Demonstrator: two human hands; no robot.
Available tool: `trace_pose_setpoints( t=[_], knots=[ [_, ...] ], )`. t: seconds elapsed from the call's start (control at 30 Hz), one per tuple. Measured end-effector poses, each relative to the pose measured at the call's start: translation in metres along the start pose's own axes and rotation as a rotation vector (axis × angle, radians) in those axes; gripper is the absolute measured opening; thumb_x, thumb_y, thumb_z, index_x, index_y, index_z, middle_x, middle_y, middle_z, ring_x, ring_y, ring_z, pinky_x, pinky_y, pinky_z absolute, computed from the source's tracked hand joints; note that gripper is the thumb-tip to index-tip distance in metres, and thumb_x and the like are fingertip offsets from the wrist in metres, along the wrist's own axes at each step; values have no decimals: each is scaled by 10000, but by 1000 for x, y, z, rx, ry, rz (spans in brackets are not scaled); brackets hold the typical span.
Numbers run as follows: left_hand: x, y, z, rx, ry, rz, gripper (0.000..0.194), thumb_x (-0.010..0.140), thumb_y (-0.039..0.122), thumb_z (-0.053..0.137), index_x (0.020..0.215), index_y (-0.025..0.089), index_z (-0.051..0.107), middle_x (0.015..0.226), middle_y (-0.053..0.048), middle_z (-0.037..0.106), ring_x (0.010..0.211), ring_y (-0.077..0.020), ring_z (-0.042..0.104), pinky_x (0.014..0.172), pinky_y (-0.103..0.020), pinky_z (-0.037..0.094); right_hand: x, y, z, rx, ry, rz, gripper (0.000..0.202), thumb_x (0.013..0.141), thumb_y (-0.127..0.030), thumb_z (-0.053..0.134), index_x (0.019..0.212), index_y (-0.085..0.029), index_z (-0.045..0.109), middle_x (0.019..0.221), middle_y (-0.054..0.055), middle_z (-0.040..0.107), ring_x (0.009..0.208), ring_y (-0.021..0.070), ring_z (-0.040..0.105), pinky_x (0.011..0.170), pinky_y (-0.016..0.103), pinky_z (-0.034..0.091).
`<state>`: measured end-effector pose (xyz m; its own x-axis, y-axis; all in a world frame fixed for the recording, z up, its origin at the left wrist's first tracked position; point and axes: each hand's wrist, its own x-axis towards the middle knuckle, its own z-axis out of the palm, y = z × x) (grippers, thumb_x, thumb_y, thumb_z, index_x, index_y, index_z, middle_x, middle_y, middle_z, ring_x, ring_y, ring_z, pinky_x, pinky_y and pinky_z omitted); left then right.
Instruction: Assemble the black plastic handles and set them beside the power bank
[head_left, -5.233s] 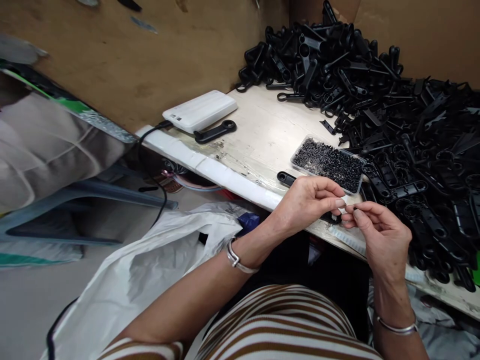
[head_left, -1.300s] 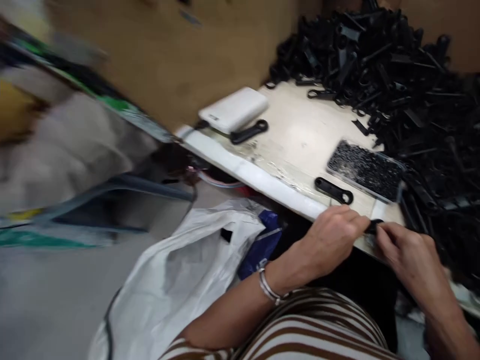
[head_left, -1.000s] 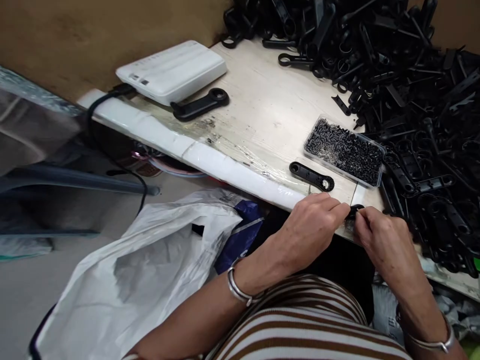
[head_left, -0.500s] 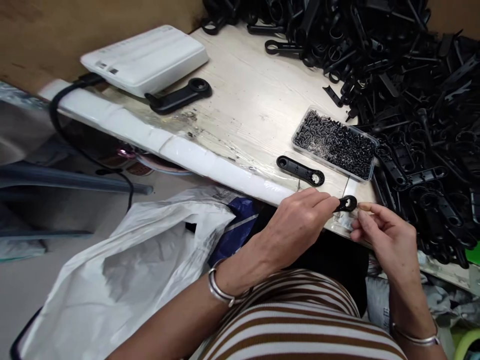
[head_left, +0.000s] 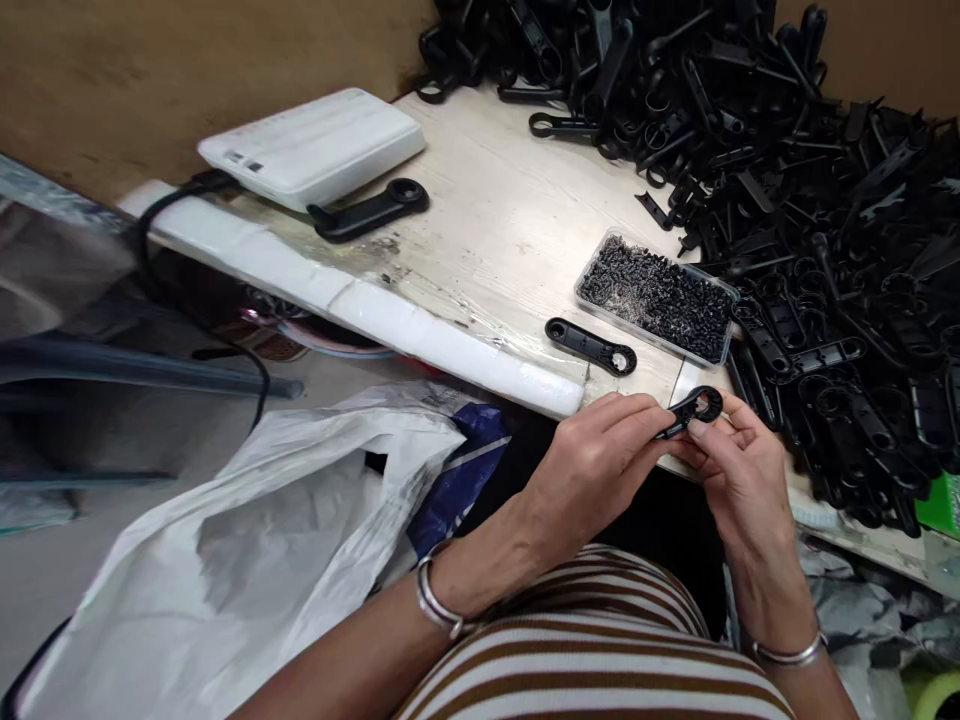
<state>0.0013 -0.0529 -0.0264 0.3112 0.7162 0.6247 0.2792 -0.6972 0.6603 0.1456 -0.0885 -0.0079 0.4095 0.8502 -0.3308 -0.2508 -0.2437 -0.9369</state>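
Note:
Just over the table's front edge, my left hand (head_left: 600, 455) pinches the narrow end of a black plastic arm piece (head_left: 707, 404) with a ring at its other end. My right hand (head_left: 742, 470) grips the ring end, thumb in front and fingers behind. Whether a small part is also between those fingers is hidden. A similar black arm piece (head_left: 590, 346) lies hollow side up on the table, just beyond my left hand. Behind it stands a clear plastic box (head_left: 654, 300) filled with small dark screws.
Black plastic parts (head_left: 810, 250) are heaped across the back and right of the table (head_left: 487, 220). At the left are a white device (head_left: 315, 145) with a black cable and another black arm (head_left: 375, 210). A white plastic bag (head_left: 277, 530) hangs open below the edge.
My right hand has come left and closed on the ring end, which now shows more fully. My left hand keeps its hold on the piece. The whole view has shifted slightly.

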Motion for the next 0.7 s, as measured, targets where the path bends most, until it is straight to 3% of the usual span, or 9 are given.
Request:
trace_pose_setpoints(
  t=[0.13,0.23,0.33,0.43,0.57,0.7],
  knots=[
    [-2,3,3,-10,20,13,63,887,108,596,922,160,607,877,-34,714,805,-116,675,777,-218,558,3,2,3,-1,48,-27,346,596,-264,827,880,-156,663,712,-3,703,536,103,615,535,213,558],
    [-3,3,1,-35,-40,14,42,904,129,580,929,149,606,887,-47,717,815,-127,669,783,-230,558,6,2,1,-47,56,-25,351,601,-271,827,896,-153,678,714,-1,697,541,101,603,532,210,544],
    [2,-4,-11,-22,-122,35,82,905,145,585,983,130,606,919,-59,723,849,-144,656,807,-251,549,11,-2,-9,-111,35,-15,408,613,-292,829,967,-149,685,751,10,695,575,112,610,545,226,548],
    [14,-17,-34,170,-147,67,131,908,116,556,1018,135,625,1016,-78,722,939,-186,630,861,-327,516,14,-11,-23,-214,18,-42,530,648,-307,803,1133,-159,649,743,3,674,560,120,598,530,249,542],
    [34,-40,-55,513,-294,31,193,912,101,492,969,169,663,1106,-93,702,983,-261,583,798,-414,428,17,-32,-41,-475,54,-238,551,753,-304,699,1276,-176,579,650,-40,598,482,101,538,501,244,503],
    [44,-61,-53,560,-407,36,201,910,112,502,874,199,680,980,-61,719,935,-251,565,782,-411,337,26,-63,-47,-976,178,-571,451,842,-288,576,1285,-208,596,869,44,698,633,153,632,661,315,561]
  ],
)
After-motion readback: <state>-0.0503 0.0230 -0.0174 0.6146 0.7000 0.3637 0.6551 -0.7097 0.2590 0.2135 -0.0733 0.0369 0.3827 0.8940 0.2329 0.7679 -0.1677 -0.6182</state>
